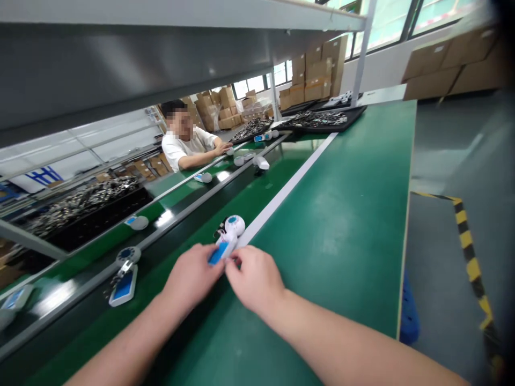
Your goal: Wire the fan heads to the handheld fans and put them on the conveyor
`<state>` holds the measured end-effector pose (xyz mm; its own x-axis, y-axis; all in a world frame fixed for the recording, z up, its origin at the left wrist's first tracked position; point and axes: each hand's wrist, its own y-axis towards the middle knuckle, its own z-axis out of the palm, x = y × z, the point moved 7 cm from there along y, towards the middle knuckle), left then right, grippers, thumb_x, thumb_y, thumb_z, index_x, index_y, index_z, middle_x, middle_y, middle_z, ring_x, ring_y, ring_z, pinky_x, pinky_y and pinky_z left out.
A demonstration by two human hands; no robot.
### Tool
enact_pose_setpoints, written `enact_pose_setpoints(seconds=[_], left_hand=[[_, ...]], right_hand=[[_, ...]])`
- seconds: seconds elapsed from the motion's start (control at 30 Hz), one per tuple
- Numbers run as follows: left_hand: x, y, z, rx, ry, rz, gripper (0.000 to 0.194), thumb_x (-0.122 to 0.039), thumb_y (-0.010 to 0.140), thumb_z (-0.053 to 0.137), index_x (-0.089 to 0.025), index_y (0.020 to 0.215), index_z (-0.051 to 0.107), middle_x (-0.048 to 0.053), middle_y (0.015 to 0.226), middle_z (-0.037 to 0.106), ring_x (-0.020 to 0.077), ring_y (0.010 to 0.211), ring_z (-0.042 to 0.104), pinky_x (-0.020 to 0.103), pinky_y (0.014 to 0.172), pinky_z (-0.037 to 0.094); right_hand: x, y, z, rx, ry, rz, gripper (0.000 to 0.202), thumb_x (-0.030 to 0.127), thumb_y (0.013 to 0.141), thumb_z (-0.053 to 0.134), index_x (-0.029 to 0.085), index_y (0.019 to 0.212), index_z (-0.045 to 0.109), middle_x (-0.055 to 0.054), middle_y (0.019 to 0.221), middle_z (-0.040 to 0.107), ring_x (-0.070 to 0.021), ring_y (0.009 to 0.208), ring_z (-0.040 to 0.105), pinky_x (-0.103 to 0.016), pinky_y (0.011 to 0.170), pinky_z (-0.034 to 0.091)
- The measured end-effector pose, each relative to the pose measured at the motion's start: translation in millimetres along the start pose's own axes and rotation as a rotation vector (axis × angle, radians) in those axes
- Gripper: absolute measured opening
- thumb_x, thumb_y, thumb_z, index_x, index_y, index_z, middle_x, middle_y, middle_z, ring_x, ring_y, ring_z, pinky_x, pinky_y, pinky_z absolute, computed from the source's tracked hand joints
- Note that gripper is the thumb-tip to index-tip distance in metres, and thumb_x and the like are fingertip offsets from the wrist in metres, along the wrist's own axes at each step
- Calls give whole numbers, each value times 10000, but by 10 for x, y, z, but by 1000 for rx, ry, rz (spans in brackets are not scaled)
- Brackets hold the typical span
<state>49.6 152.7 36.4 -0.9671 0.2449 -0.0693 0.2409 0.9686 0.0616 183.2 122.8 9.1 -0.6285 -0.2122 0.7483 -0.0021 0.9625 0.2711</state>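
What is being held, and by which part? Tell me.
The left hand holds the white device by its blue-panelled end. The right hand is at that end's edge; whether it grips too cannot be told.

Bright windows, white wall, stacked cartons, grey floor, yellow-black tape.

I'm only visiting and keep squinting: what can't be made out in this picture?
In the head view:
Lower end of the held device: hidden by the left hand.
Whether the right hand pinches anything: its own grip hides it.
Leftmost device: cut off by the left edge.
Parts in the far trays: too small to tell apart.
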Motion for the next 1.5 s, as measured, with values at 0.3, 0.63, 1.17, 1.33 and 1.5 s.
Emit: enact_pose_setpoints(seconds=[0.3,0.63,1.17,1.33,1.5], left_hand=[[-169,-1358,271,21,1,58,435,-437,863,552,-166,1182,670,97,811,666,277,715,661,373,556,525],[557,-859,77,-122,-46,476,404,-282,909,574,-284,1311,540,79,1481,436,317,1425,285,581,1115,327],[503,-926,225,145,-754,-261,345,-561,896,470,-223,918,534,-33,685,588,160,615,566,271,555,437],[533,-1151,305,165,-742,-214,718,-422,669,775,-236,1279,446,60,1107,668,252,943,657,351,800,527],[608,-1385,416,43,-743,-312,793,-367,820,639,-276,1499,240,112,1360,563,285,1189,598,435,987,488]], right_hand=[[25,-210,317,268,-147,-76,250,317,856,570,226,685,729,-22,710,682,-177,639,611,-279,554,352],[126,-214,328,350,173,-314,165,157,860,604,230,899,747,-1,903,686,-141,803,633,-258,736,478],[376,-516,532,401,115,-452,87,97,685,552,179,660,537,17,692,579,-126,676,527,-242,625,405],[451,-592,530,377,-21,-596,59,179,744,562,176,692,589,-17,746,618,-160,720,534,-287,672,421],[578,-704,564,388,-161,-756,150,201,824,509,166,738,627,-54,802,645,-200,753,539,-344,683,419]])
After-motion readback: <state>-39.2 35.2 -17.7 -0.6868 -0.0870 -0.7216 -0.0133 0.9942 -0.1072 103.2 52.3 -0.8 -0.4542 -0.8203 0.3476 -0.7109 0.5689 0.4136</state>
